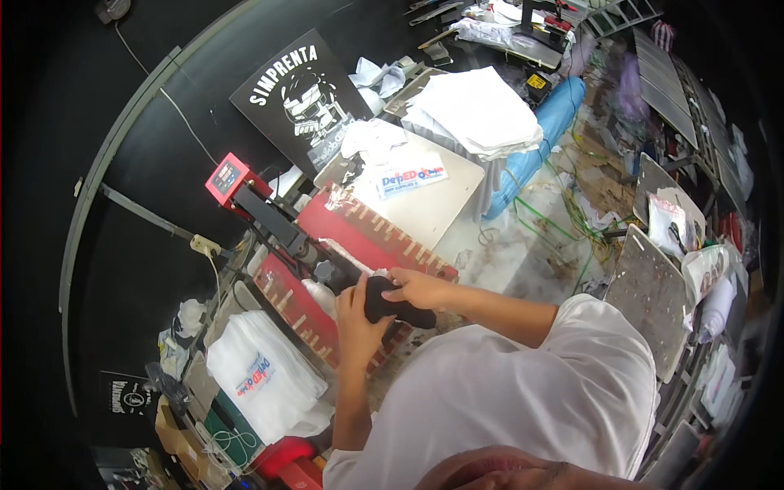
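Note:
A thick black elongated thing (382, 301), soft or padded in look, lies between my two hands at the near end of a heat press (286, 229). I cannot tell whether it is the press's padded handle or a loose piece. My left hand (356, 312) grips its left side. Across its top right lies my right hand (414, 287), fingers closed on it. The press has a red control box (233, 179), a dark lever arm and a grey knob (324, 270). White cloth (322, 296) shows beside my left fingers, partly hidden.
A red pad edged with tape strips (363, 224) lies beyond my hands. Printed white bags are stacked (265, 376) at the left. Farther back are a pale board (457, 184), a white stack (478, 106) and a blue roll (543, 151). Grey boards (649, 298) stand right.

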Demonstrator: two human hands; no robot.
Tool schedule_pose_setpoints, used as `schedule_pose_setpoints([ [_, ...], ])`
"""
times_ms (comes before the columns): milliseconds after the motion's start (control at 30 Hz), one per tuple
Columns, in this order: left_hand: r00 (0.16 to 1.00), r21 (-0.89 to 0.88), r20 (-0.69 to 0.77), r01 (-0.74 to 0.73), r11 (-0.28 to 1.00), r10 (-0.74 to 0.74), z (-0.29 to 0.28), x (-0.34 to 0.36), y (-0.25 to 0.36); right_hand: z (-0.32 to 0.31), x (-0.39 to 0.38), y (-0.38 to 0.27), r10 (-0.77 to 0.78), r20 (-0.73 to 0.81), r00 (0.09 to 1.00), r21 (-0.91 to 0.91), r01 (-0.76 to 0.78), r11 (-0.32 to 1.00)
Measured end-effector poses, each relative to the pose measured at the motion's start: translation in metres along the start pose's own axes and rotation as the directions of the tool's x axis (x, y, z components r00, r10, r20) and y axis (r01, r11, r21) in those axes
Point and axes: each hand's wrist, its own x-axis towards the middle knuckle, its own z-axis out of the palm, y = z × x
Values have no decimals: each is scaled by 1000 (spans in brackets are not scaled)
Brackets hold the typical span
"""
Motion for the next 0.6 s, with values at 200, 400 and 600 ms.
schedule_pose_setpoints([
  [200,996,-82,6,-93,992,94,4,1,6,-16,-2,0,26,41,999,34,-28,999],
  [400,999,-169,-9,-52,984,51,23,3,-13,-10,3,3,-162,-213,964,123,191,974],
  [600,980,-643,133,198,740,-147,23,14,-21,-30,-1,-33,-376,249,893,-391,447,804],
])
